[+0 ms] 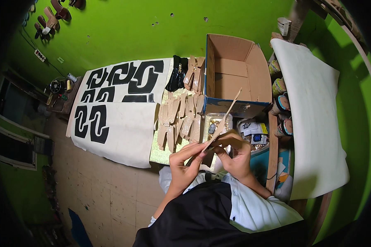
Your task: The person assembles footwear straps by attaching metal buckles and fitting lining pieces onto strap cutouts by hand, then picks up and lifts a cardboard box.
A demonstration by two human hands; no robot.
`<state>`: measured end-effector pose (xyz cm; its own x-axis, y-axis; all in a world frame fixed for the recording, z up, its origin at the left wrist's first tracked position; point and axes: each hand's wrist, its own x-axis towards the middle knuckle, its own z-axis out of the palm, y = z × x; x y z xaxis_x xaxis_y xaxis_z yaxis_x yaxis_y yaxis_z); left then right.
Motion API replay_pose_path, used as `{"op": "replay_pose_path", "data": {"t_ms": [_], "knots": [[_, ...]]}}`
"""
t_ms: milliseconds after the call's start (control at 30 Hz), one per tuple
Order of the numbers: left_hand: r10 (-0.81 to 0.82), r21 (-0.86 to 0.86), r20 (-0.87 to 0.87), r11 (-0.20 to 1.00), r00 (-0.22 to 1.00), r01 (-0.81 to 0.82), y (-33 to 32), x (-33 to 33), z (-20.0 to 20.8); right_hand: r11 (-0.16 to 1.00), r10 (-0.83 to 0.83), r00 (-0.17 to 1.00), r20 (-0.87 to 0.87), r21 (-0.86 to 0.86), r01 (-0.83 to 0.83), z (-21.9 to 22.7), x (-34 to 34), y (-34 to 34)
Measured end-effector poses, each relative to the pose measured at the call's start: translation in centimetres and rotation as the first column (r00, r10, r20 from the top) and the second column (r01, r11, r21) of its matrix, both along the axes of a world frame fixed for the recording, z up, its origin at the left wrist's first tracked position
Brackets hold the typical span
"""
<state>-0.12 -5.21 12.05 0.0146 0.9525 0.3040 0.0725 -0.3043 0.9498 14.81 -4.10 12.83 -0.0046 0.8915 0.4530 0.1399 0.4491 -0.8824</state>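
Just above my lap, my left hand [184,165] pinches a thin beige strap piece [223,122] between thumb and fingers. The piece appears nearly edge-on, its narrow end pointing up toward the box. My right hand [237,157] grips the lower part of the same piece, its fingers bent over it; what lies beneath those fingers is hidden. Left of my hands, several beige crocodile-textured strap pieces [167,127] lie in a pile on the table. Behind them lie a beige pair with gold-coloured trim [193,74] and a shiny black pair [178,73].
An open cardboard box [235,68] stands behind my hands. A clear tub of small parts [215,123] and another holding packets [254,133] sit before it. White sheets with black cut-out shapes [98,123] cover the table's left. A rolled white sheet [313,123] leans at right.
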Motion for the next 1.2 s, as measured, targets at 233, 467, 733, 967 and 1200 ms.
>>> {"op": "replay_pose_path", "data": {"t_ms": [233,467,733,967,1200], "knots": [[-0.051,-0.081,0.046,0.995,0.998,0.055,0.2,-0.1,0.6,0.996,0.032,0.999,-0.019,-0.080,-0.034,0.6,0.3,0.2],[-0.017,-0.094,0.122,0.995,0.992,0.029,0.5,-0.1,-0.2,0.998,-0.036,0.980,0.194,0.059,0.025,0.4,0.2,0.8],[0.026,-0.177,0.213,0.984,0.977,0.013,0.8,-0.3,-0.1,0.991,-0.074,0.975,0.208,0.122,0.049,1.1,-0.4,0.8],[-0.027,-0.137,0.201,0.989,0.979,0.055,1.1,-0.2,0.5,0.989,-0.089,0.980,0.176,0.134,0.066,0.3,-0.6,0.7],[-0.054,-0.213,0.259,0.971,0.964,0.111,1.0,-0.6,0.2,0.985,-0.170,0.980,-0.099,0.017,0.173,-0.3,-0.7,0.8]]}}
